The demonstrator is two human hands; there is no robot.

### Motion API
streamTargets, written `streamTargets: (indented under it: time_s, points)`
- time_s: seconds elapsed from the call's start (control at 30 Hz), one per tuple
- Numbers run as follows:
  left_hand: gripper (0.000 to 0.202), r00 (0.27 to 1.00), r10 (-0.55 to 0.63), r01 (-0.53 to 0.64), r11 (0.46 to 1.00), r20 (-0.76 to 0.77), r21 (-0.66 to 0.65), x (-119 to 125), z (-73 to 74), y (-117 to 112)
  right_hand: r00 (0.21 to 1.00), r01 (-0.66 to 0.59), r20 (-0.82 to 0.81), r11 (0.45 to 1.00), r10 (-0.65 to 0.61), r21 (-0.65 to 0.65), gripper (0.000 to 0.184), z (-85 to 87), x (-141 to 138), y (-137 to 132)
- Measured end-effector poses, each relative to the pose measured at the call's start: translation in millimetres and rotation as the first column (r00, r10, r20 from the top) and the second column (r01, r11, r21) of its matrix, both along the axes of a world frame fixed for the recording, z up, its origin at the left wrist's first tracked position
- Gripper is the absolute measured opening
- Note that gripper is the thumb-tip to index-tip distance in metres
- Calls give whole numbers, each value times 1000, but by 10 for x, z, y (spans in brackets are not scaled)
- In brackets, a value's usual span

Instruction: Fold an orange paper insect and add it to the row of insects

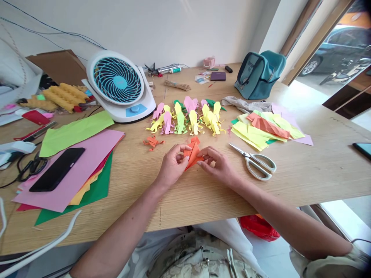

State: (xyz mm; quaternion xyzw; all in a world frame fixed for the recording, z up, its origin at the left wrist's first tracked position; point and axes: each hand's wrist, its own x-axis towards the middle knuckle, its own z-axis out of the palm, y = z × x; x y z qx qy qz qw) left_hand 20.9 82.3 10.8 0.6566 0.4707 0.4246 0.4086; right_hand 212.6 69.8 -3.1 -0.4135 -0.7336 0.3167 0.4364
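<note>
A partly folded piece of orange origami paper (192, 153) is held just above the table between both hands. My left hand (173, 164) pinches its left side, thumb on the front face. On its right edge, the thumb and fingertips of my right hand (216, 164) are closed. A small finished orange paper figure (153, 143) lies left of my hands. Beyond them stand rows of folded paper figures (180, 120) in yellow, pink and green. White-handled scissors (259, 164) lie to the right, blades pointing toward the back left.
A white fan (118, 83) stands back left. Stacked coloured sheets (95, 150) carry a black phone (58, 170) at left. Loose yellow and orange papers (249, 133) lie at right, before a teal bag (261, 73). A red plastic bag (257, 227) is below the table's front edge.
</note>
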Motion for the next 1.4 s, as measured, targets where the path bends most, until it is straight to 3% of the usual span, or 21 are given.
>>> streamTargets:
  time_s: [0.27,0.67,0.9,1.2,1.4]
  points:
    - [33,983,-36,68,982,181,-174,-11,-35,38,1000,2,-12,999,-2,41,18,-12,7,18]
    - [33,939,-90,146,978,331,-147,-12,-70,72,997,43,61,993,-49,108,19,25,27,-3]
    - [40,954,-53,100,984,294,-146,-19,-65,65,994,31,98,987,-47,156,21,50,16,-24]
    - [39,998,-15,16,1000,68,-23,12,-90,13,970,98,189,958,-153,270,16,2,-5,-35]
    - [38,1000,7,-8,999,13,43,-12,-89,17,980,178,61,971,-190,158,31,-41,4,-12]
